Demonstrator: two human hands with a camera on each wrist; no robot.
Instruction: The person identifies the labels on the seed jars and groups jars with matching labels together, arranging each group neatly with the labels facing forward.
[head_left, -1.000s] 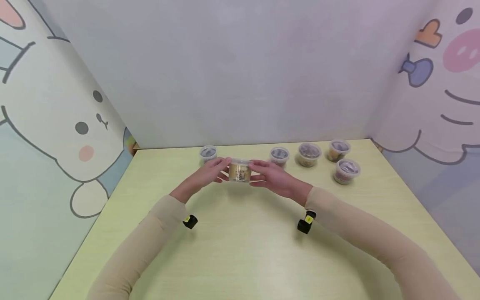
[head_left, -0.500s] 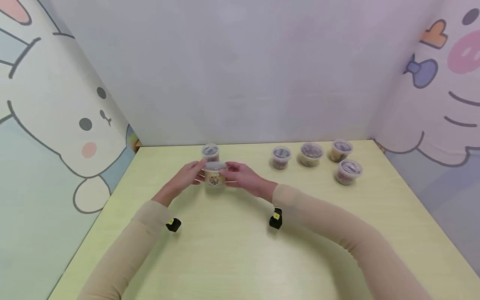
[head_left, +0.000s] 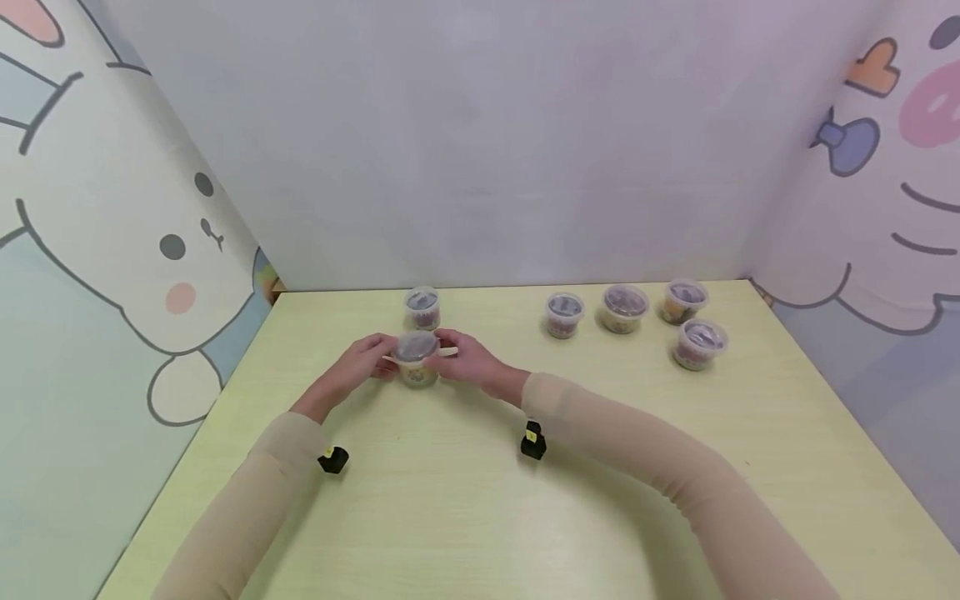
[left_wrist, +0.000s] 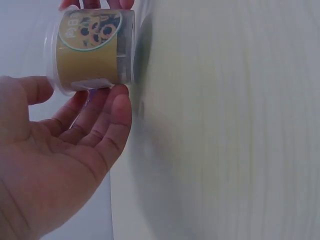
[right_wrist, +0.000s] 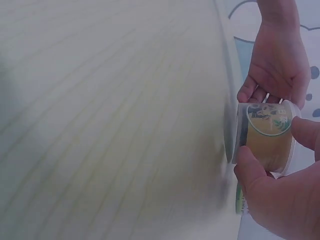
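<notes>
Between both hands, in front of a small lidded tub point(head_left: 423, 308), is a clear plastic tub point(head_left: 417, 364) with a pale lid and a yellow-brown printed label. My left hand point(head_left: 358, 367) holds its left side. In the left wrist view the thumb touches the lid rim of the tub point(left_wrist: 87, 62), and the curled fingers point(left_wrist: 112, 125) bear on its side. From the right, my right hand point(head_left: 472, 363) grips the tub, with its thumb and fingers spread from lid to base in the right wrist view. The tub is upright, its base close over the tabletop.
At the back right of the pale wood table point(head_left: 450, 500) stand several more lidded tubs, among them a small one point(head_left: 564, 315), a wider one point(head_left: 624, 308) and a front one point(head_left: 700, 344). A white back wall point(head_left: 480, 150) and cartoon-printed side walls enclose the table.
Both hands have carried the tub left and lowered it toward the table, in front of the small back-left tub. Its lid now faces more toward the head camera. The other tubs stand where they were.
</notes>
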